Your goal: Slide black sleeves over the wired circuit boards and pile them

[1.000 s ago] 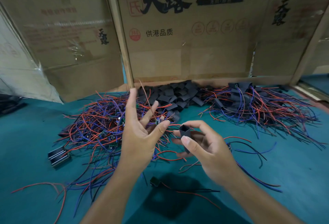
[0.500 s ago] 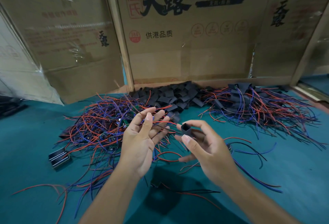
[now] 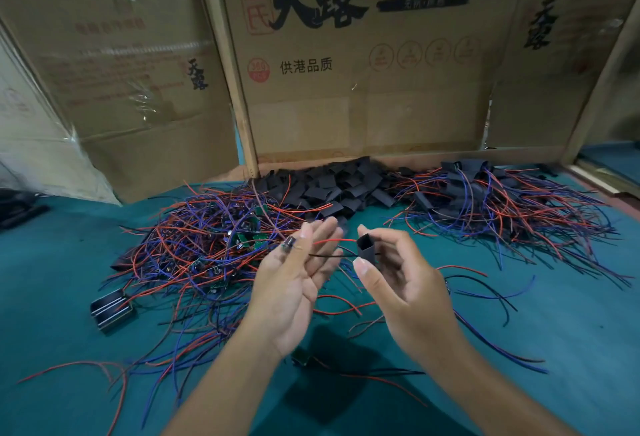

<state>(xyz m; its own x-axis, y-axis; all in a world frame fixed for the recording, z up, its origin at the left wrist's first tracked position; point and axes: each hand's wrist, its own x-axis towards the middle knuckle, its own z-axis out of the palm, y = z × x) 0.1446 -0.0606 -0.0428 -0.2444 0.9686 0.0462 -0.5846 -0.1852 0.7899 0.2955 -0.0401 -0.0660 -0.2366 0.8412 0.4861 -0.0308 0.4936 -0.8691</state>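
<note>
Over the green table (image 3: 571, 349), seen from the head camera, both of the person's hands are raised side by side in the middle of the view. The right hand (image 3: 401, 283) pinches a short black sleeve (image 3: 366, 248) between thumb and forefinger, its open square mouth turned up and toward the other hand. The left hand (image 3: 294, 283) is turned palm up with its fingers nearly straight and close together; a small wired circuit board (image 3: 289, 243) sits at its fingertips, but whether the fingers pinch it or it only rests there I cannot tell. From the board a red wire (image 3: 332, 241) and a black wire (image 3: 329, 256) run across the gap to the sleeve, and the black one reaches its side. Behind the left hand lies a big tangle of bare boards with red and blue wires (image 3: 194, 238). At the back, against the cardboard boxes (image 3: 363, 89), is a heap of loose black sleeves (image 3: 332, 186). To the right of that heap lies the pile of boards already sleeved (image 3: 485, 200), wires fanning out toward the table edge. A few stray wires (image 3: 485, 283) lie just beyond the right hand, and one more board with wires (image 3: 304, 359) lies on the table beneath the wrists. A dark ribbed block (image 3: 110, 307) sits at the left edge of the tangle.
</note>
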